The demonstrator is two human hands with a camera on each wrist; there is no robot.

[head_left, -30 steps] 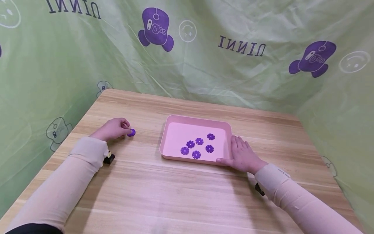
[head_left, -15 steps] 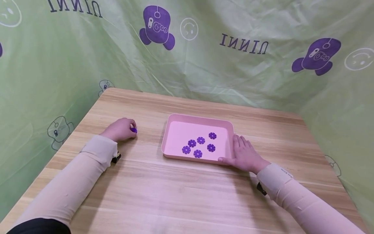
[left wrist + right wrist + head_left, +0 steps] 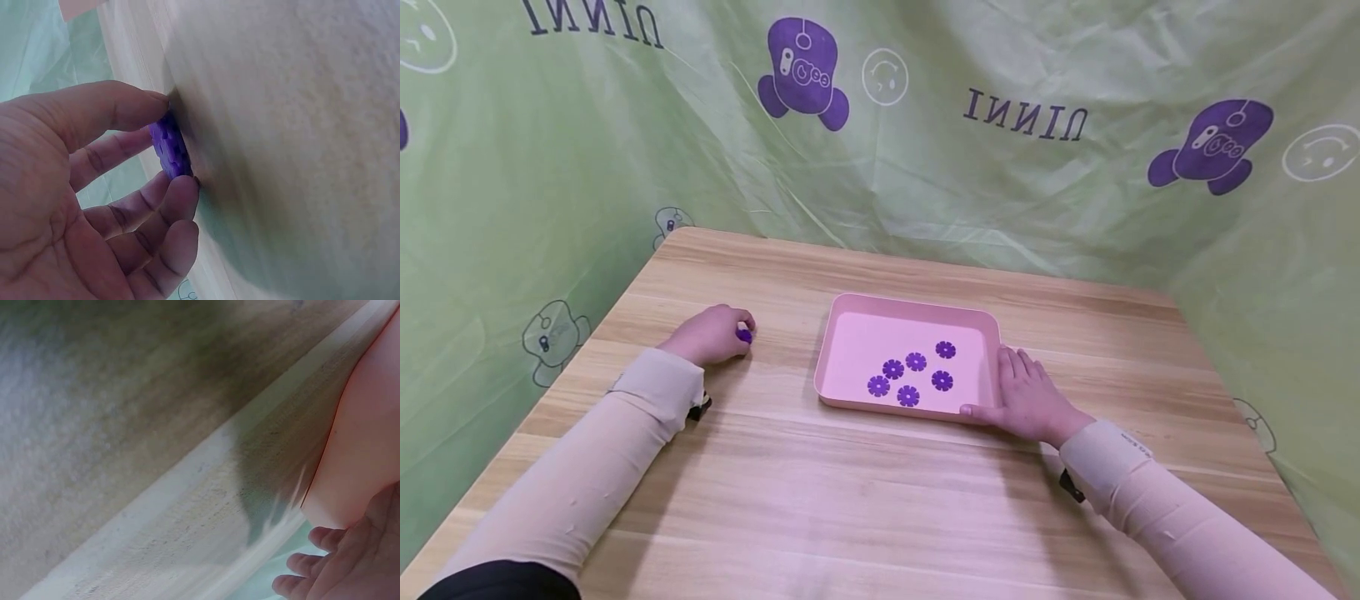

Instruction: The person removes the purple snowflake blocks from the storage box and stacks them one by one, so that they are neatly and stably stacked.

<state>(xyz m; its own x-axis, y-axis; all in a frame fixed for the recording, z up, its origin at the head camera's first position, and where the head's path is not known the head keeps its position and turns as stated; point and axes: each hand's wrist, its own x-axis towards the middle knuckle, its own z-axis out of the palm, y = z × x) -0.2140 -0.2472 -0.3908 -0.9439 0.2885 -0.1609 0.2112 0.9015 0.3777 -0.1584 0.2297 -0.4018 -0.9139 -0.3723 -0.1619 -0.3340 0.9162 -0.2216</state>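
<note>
The left hand (image 3: 707,334) pinches a purple disc stack (image 3: 169,147) by its edges; light, even pressure should keep it aligned. The right hand (image 3: 1032,402), fingers straight, touches the pink tray (image 3: 859,342) on its left.

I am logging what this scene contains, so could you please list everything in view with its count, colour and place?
Wood-grain table: one, light brown, under everything.
Shallow tray: one, pink, on the table.
Flower-shaped notched discs: six, purple, lying in the tray.
Notched piece: one or several stacked, cannot tell; purple, pinched in the left hand.
Printed sheet: count unclear, light green with purple figures and lettering, around the table.
Wrist devices: two, black, one at each wrist.
Sleeves: two, pale beige, on both forearms.
Left hand: one, left of the tray.
Right hand: one, against the tray's right end.
</note>
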